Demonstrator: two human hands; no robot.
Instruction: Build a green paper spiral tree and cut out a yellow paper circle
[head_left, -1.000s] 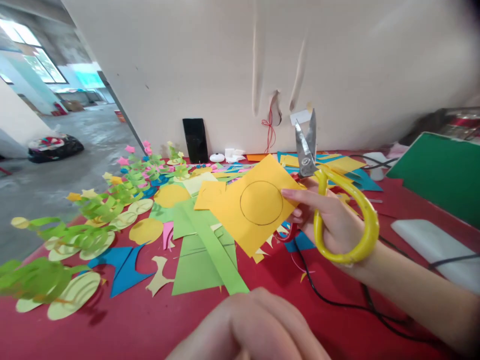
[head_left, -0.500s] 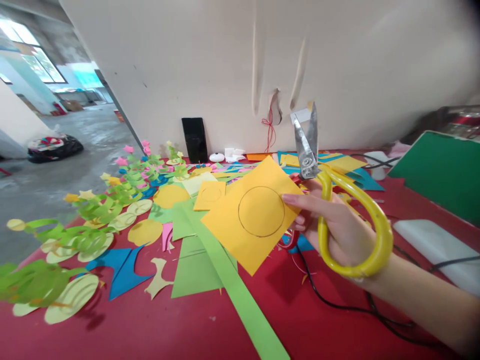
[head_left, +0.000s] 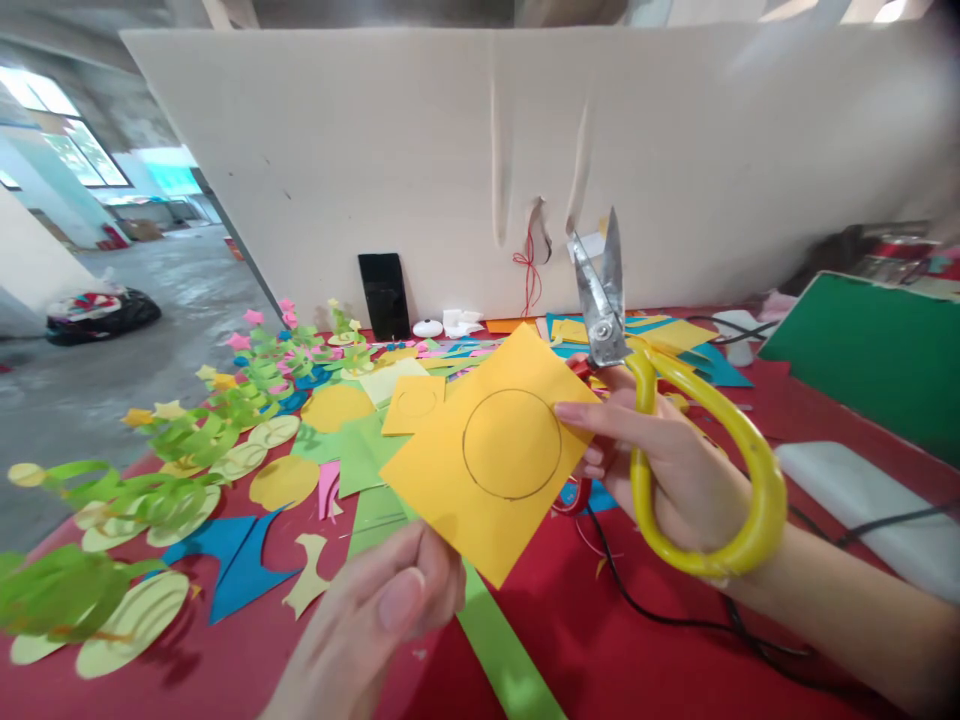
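Observation:
My right hand pinches the right corner of a yellow paper square between thumb and fingers. A pencil-like dark circle is drawn on the sheet. Scissors with yellow handles hang on the same hand, blades pointing up and slightly apart. My left hand is closed, its fingers curled at the sheet's lower left edge; whether it grips the paper is hidden. A green paper strip lies on the table below. Behind the sheet is a smaller yellow square with a circle drawn on it.
Green paper spirals with stars stand along the left of the red table. Blue scraps lie nearby. A black phone leans on the white panel. At right are a green board and a black cable.
My left hand has come in from below, up to the lower left edge of the yellow square. The view has tilted up slightly; my right hand still holds the sheet and scissors.

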